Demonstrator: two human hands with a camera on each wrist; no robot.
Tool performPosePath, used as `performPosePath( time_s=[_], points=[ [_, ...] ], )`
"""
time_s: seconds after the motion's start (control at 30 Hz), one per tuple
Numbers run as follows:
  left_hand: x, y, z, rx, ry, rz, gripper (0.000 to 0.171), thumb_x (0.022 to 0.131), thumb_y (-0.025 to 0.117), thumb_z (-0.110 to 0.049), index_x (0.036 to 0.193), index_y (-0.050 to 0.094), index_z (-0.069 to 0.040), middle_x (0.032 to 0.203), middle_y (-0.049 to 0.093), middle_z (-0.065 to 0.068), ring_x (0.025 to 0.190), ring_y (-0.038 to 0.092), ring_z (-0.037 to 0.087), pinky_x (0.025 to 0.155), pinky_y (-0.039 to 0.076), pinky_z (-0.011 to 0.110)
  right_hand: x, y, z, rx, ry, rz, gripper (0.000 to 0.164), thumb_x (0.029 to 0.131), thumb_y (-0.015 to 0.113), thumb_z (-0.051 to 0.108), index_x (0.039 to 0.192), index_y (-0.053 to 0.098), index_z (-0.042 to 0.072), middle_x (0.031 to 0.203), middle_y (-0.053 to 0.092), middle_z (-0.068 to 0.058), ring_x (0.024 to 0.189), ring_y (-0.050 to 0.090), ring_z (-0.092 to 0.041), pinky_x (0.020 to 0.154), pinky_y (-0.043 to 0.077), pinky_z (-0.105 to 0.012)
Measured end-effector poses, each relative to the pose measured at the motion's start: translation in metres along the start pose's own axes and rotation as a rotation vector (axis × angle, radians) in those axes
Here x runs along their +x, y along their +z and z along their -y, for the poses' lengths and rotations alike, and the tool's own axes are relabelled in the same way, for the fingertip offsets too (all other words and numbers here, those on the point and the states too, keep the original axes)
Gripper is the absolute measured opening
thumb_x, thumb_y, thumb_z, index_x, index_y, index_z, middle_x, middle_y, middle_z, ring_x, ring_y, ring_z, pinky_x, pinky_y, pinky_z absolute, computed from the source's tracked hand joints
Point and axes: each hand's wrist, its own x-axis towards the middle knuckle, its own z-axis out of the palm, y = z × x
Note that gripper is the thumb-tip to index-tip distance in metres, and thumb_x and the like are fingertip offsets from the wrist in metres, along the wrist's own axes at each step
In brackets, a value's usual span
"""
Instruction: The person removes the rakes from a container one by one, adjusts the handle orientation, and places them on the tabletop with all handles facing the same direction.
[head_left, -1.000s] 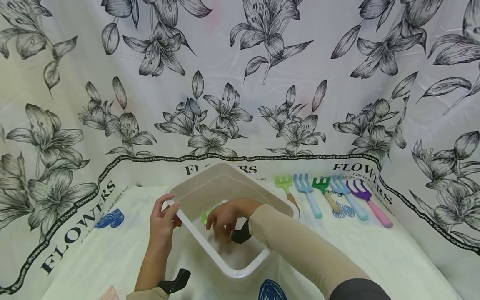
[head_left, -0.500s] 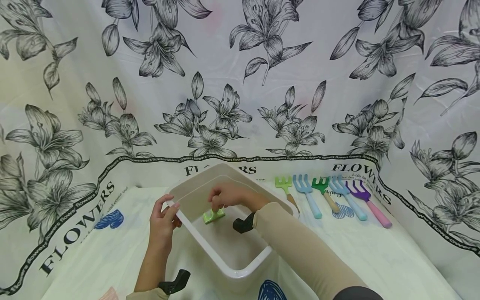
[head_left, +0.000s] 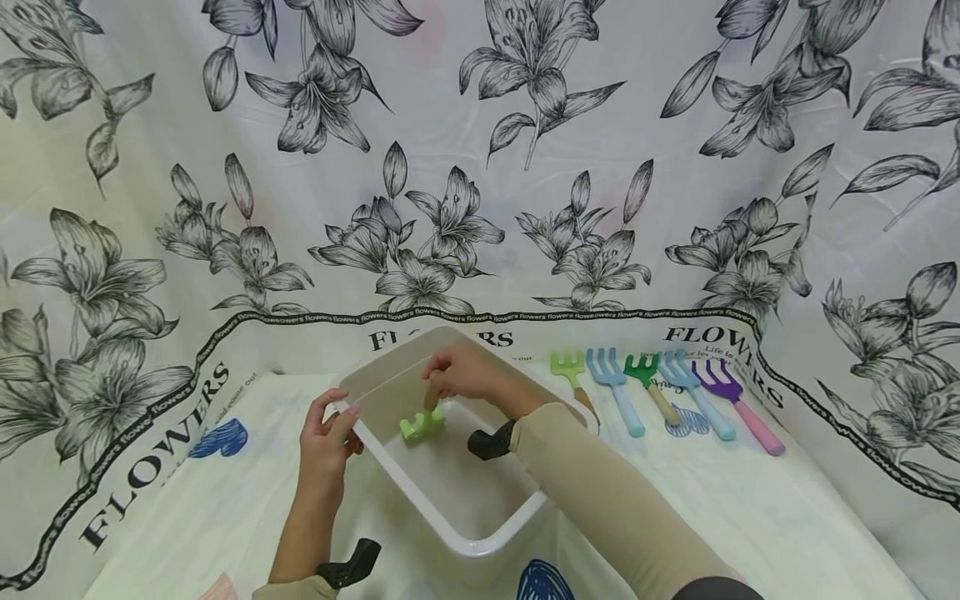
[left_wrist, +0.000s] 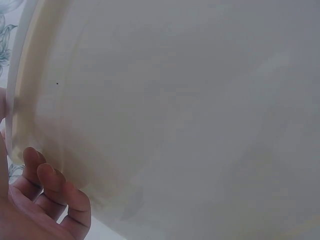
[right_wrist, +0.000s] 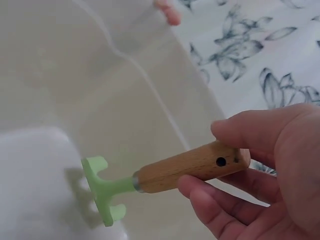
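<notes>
A deep off-white plastic tub point(head_left: 480, 496) stands tilted in the head view, its opening facing me. My left hand point(head_left: 327, 429) grips its left rim; the left wrist view has those fingers point(left_wrist: 52, 182) curled at the tub's outer wall. Inside the tub, my right hand point(head_left: 465, 375) pinches the wooden handle point(right_wrist: 172, 167) of a small hand rake near its end, between thumb and fingers. The rake's light green head point(right_wrist: 102, 190) points down, with curved tines close over the tub's floor. A dark band-like mount sits at each wrist.
To the right of the tub lies a row of hand forks: a light green one point(head_left: 567, 367), a light blue one point(head_left: 617, 387), a dark green one point(head_left: 652, 387), another light blue one point(head_left: 697, 396) and a purple-and-pink one point(head_left: 738, 404). A floral curtain point(head_left: 450, 167) hangs behind.
My right hand has risen from low in the tub toward its far side, lifting the rake's handle upright so its green head shows. The left hand and tub have stayed put.
</notes>
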Motion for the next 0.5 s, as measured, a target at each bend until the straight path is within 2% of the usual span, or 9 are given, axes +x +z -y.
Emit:
performPosePath(
  time_s=[0.13, 0.27, 0.5],
  points=[
    [0.001, 0.001, 0.000, -0.002, 0.001, -0.014, 0.032, 0.099, 0.057, -0.014, 0.129, 0.046, -0.010, 0.069, 0.057, -0.002, 0.058, 0.047, 0.014, 0.056, 0.042, 0.026, -0.001, -0.004, 0.005, 0.081, -0.014, -0.028, 0.016, 0.086, 0.059, -0.001, 0.099, 0.067, 0.001, 0.084, 0.065, -0.010, 0.071, 0.059, -0.019, 0.073, 0.051, -0.038],
    [0.002, 0.001, -0.001, -0.019, 0.002, -0.019, 0.031, 0.099, 0.056, -0.012, 0.128, 0.046, -0.011, 0.068, 0.058, -0.002, 0.058, 0.047, 0.014, 0.055, 0.042, 0.027, -0.004, -0.007, 0.010, 0.113, -0.011, -0.072, 0.017, 0.089, 0.060, 0.003, 0.103, 0.068, 0.004, 0.091, 0.065, -0.008, 0.078, 0.063, -0.020, 0.073, 0.053, -0.033],
    [0.001, 0.002, -0.001, -0.007, -0.023, -0.005, 0.032, 0.099, 0.057, -0.015, 0.129, 0.046, -0.013, 0.069, 0.057, -0.002, 0.059, 0.048, 0.013, 0.056, 0.042, 0.027, -0.015, -0.016, 0.020, 0.128, -0.037, -0.171, 0.017, 0.089, 0.062, 0.006, 0.104, 0.069, 0.005, 0.096, 0.064, -0.008, 0.079, 0.065, -0.021, 0.070, 0.053, -0.030]
  ],
)
